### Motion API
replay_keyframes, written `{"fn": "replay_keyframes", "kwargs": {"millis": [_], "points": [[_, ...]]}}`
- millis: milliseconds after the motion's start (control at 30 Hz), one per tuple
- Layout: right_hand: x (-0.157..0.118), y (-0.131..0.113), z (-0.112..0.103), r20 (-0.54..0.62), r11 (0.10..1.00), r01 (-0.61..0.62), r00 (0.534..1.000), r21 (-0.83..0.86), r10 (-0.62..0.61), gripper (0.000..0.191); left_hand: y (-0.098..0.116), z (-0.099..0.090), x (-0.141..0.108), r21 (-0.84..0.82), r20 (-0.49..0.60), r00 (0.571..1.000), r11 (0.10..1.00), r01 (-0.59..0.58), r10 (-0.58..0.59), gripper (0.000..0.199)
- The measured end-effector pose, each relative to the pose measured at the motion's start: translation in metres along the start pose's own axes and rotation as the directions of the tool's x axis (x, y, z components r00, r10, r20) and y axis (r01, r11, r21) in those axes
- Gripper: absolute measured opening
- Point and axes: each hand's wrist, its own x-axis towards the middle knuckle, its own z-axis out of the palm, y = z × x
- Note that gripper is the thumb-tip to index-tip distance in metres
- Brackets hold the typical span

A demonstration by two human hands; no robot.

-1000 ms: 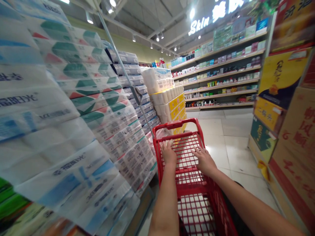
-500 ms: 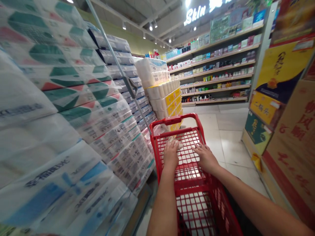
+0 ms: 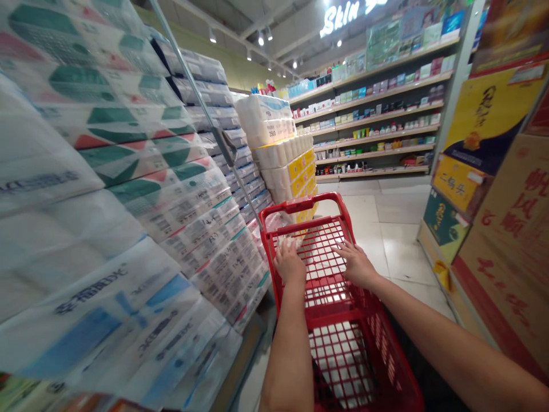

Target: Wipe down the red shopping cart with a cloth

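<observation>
A red shopping cart (image 3: 326, 312) with grid panels stands in front of me, its red handle frame (image 3: 295, 205) at the far end. My left hand (image 3: 290, 262) is over the left part of the upper grid, with a small pale crumpled item (image 3: 291, 242) at its fingertips; whether the fingers grip it is unclear. My right hand (image 3: 357, 264) reaches over the right side of the grid, fingers spread, holding nothing.
Wrapped tissue packs (image 3: 163, 171) are stacked on the left behind a slanted metal pole (image 3: 201, 103). Yellow-wrapped rolls (image 3: 302, 171) stand beyond the cart. Shelves (image 3: 373, 123) line the back. Cartons (image 3: 510, 229) rise on the right above the tiled floor (image 3: 397, 252).
My left hand has shifted a little to the left over the grid, and the pale item has moved left with it. The right hand stays spread in nearly the same place.
</observation>
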Motion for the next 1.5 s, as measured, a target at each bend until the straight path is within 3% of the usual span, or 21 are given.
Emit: {"fn": "replay_keyframes", "kwargs": {"millis": [67,167,233,333,400,467,533,600,700,767,933,967,1033,1100,1133,1200,1267,1300,1433,1500], "points": [[-0.001,0.001,0.002,-0.012,1.0,0.0,1.0,0.005,0.001,0.084,-0.002,-0.001,0.0,-0.003,0.02,0.998,0.998,0.065,-0.065,0.054],[-0.003,0.002,0.004,-0.038,1.0,0.007,0.999,0.013,-0.006,0.084,-0.005,0.0,-0.001,-0.037,0.099,0.995,0.999,-0.023,0.027,0.056],[-0.005,0.002,0.004,-0.063,0.999,0.019,0.998,0.025,-0.018,0.083,-0.007,0.0,0.0,-0.025,0.06,0.997,0.998,-0.057,0.058,0.055],[-0.005,0.003,0.002,-0.078,0.997,0.041,0.996,0.059,-0.037,0.077,-0.009,-0.001,0.001,0.017,-0.061,0.997,0.999,0.037,-0.036,0.051],[-0.005,0.004,0.002,-0.064,0.996,0.039,0.997,0.078,-0.034,0.075,-0.009,0.0,0.002,0.0,-0.042,0.998,0.999,0.042,-0.042,0.051],[-0.004,0.006,0.002,-0.045,0.996,0.028,0.999,0.09,-0.024,0.074,-0.008,0.002,0.002,-0.055,0.056,0.995,0.996,-0.075,0.078,0.055],[-0.004,0.007,0.003,-0.036,0.995,0.022,0.999,0.095,-0.019,0.074,-0.007,0.004,0.002,-0.12,0.146,0.957,0.965,-0.234,0.25,0.06],[-0.004,0.007,0.004,-0.04,0.995,0.024,0.999,0.101,-0.02,0.074,-0.008,0.005,0.003,-0.137,0.161,0.94,0.95,-0.281,0.302,0.063],[-0.006,0.006,0.005,-0.064,0.993,0.033,0.998,0.114,-0.026,0.076,-0.011,0.004,0.002,-0.05,0.073,0.991,0.993,-0.106,0.11,0.055],[-0.008,0.005,0.005,-0.083,0.991,0.045,0.996,0.125,-0.035,0.075,-0.012,0.004,0.002,-0.013,0.025,0.999,1.0,-0.025,0.025,0.048],[-0.012,0.004,0.004,-0.108,0.987,0.081,0.992,0.137,-0.067,0.072,-0.007,0.005,0.001,-0.072,0.145,0.949,0.96,-0.272,0.28,0.059],[-0.013,0.004,0.004,-0.113,0.986,0.079,0.992,0.144,-0.063,0.071,-0.006,0.004,0.001,-0.059,0.136,0.958,0.967,-0.248,0.254,0.06],[-0.014,0.003,0.004,-0.124,0.985,0.064,0.991,0.163,-0.043,0.07,-0.006,0.002,0.001,-0.006,0.07,0.993,0.995,-0.097,0.097,0.057],[-0.015,0.003,0.004,-0.13,0.983,0.053,0.991,0.176,-0.03,0.069,-0.006,0.001,0.0,0.017,0.014,1.0,1.0,0.019,-0.019,0.054],[-0.015,0.003,0.004,-0.129,0.983,0.051,0.991,0.176,-0.029,0.07,-0.005,0.001,0.0,0.008,0.024,1.0,1.0,0.001,-0.001,0.054],[-0.014,0.004,0.005,-0.126,0.984,0.053,0.992,0.168,-0.032,0.071,-0.004,0.003,0.0,-0.049,0.115,0.977,0.983,-0.177,0.182,0.056],[-0.014,0.005,0.006,-0.132,0.986,0.064,0.99,0.156,-0.043,0.071,-0.002,0.005,0.001,-0.128,0.197,0.903,0.924,-0.362,0.381,0.06],[-0.013,0.005,0.007,-0.14,0.986,0.071,0.989,0.153,-0.05,0.071,-0.002,0.006,0.002,-0.144,0.205,0.887,0.909,-0.391,0.414,0.062],[-0.013,0.006,0.009,-0.17,0.984,0.095,0.983,0.149,-0.069,0.068,-0.006,0.009,0.003,-0.081,0.091,0.98,0.982,-0.171,0.178,0.059],[-0.014,0.006,0.009,-0.175,0.984,0.1,0.982,0.147,-0.073,0.068,-0.008,0.009,0.002,-0.096,0.08,0.975,0.975,-0.201,0.209,0.055]]}}
